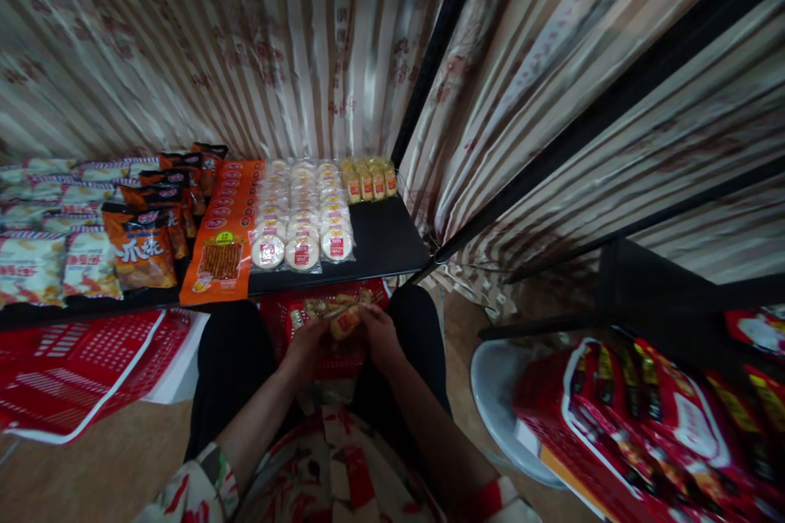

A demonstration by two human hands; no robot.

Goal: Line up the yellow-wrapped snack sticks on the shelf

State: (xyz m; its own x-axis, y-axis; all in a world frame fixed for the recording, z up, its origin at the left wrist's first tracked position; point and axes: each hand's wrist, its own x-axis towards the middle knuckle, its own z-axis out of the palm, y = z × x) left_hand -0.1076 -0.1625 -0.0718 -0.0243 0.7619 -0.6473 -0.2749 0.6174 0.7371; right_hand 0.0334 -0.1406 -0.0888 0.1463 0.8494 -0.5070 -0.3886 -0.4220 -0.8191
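Between my knees, my left hand (pixel 305 346) and my right hand (pixel 380 335) are closed on either side of a small yellow snack packet (pixel 344 322). They are above a red basket (pixel 279 306) that holds more small yellow packets (pixel 319 306). In front, several matching yellow packets (pixel 369 180) stand in rows at the right end of a black shelf (pixel 392 237). Left of them lie rows of round white wrapped snacks (pixel 302 253). Dim light and blur hide the fine detail of my fingertips.
An orange snack bag (pixel 224 221), dark orange bags (pixel 144 249) and white bags (pixel 30 265) fill the shelf's left. Another red basket (pixel 79 368) is below. Black metal bars (pixel 527 188) cross the right, beside a grey stool (pixel 506 400) and red packages (pixel 662 409). Striped curtains (pixel 214 41) hang behind.
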